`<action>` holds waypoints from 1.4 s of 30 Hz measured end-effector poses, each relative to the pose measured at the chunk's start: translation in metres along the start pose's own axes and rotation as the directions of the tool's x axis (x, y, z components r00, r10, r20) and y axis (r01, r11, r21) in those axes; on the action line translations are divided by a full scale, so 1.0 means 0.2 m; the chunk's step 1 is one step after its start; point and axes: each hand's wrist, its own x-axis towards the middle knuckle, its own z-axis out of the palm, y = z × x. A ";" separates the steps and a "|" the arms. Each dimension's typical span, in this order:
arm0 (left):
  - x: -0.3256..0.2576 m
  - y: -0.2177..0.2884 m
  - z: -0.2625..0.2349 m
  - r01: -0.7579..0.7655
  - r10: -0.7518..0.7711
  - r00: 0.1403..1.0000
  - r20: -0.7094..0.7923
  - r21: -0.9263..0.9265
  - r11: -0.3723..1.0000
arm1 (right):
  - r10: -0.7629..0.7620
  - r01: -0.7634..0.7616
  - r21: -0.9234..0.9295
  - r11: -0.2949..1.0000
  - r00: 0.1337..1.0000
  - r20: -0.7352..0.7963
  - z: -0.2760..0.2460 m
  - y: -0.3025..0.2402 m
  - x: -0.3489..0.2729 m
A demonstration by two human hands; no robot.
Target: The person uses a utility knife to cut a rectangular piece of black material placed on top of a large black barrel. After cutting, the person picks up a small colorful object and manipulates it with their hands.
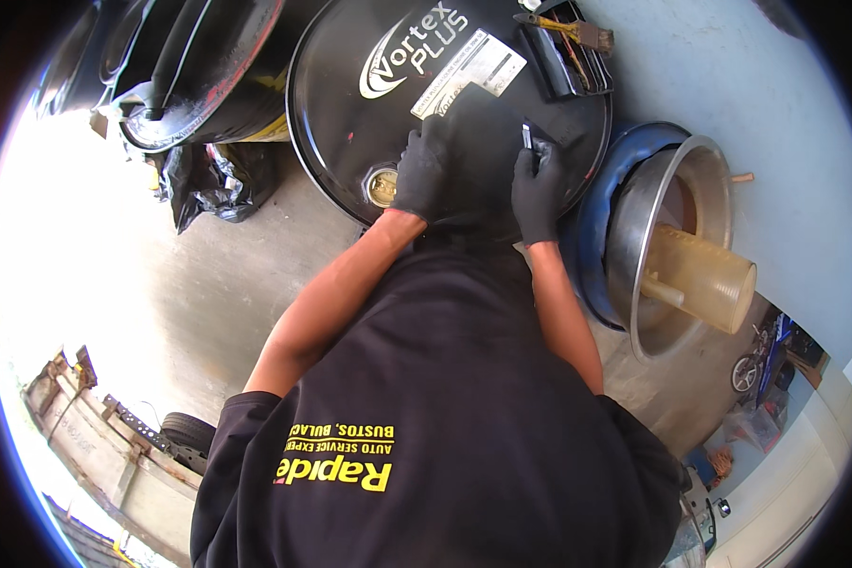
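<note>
My left hand (pixel 421 178), in a black glove, rests over the near part of a black drum's lid (pixel 336 104), beside the brass-coloured bung (pixel 382 186). Its fingers point away from me and look loosely extended; nothing shows in them. In my gloved right hand (pixel 540 189), closed with the thumb up, is a small slim tool (pixel 527 137) with a pale, silvery tip; its exact kind is unclear. Between the hands the lid is dark, and a dark patch covers part of the white label (pixel 492 64).
A black tray (pixel 560 71) with a paintbrush (pixel 577 33) sits at the lid's far right. Right of the drum, a metal basin (pixel 642 284) holding a yellowish measuring jug (pixel 705 275) rests on a blue drum (pixel 592 237). More black drums (pixel 199 85) lie left, near a plastic bag (pixel 204 185).
</note>
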 end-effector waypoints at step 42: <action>0.21 -0.06 -0.18 -0.001 -0.036 0.983 0.182 0.201 0.980 | -0.194 0.239 -0.301 0.923 0.966 0.173 0.21 -0.19 0.03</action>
